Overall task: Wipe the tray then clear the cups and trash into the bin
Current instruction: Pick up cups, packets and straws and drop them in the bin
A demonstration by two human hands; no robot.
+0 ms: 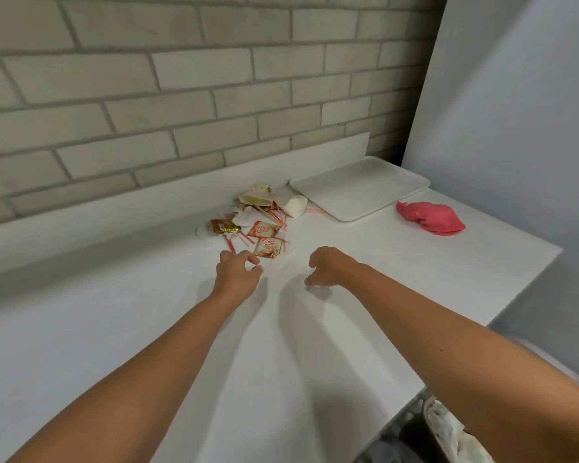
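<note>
A white tray (360,190) lies on the white counter at the back right, with nothing on it. Left of it sits a pile of trash: crushed paper cups (258,195), a white cup on its side (293,205), creamer sachets (269,246), a brown sachet (223,226) and red-striped stir sticks (274,217). A pink cloth (430,217) lies bunched to the right of the tray. My left hand (236,274) hovers just in front of the sachets, fingers loosely curled, holding nothing. My right hand (328,267) hangs beside it, fingers curled downward, also holding nothing.
A brick wall backs the counter (147,329). A grey wall stands on the right. Below the counter's right front edge a bin (448,432) with a pale liner shows, partly hidden by my right forearm.
</note>
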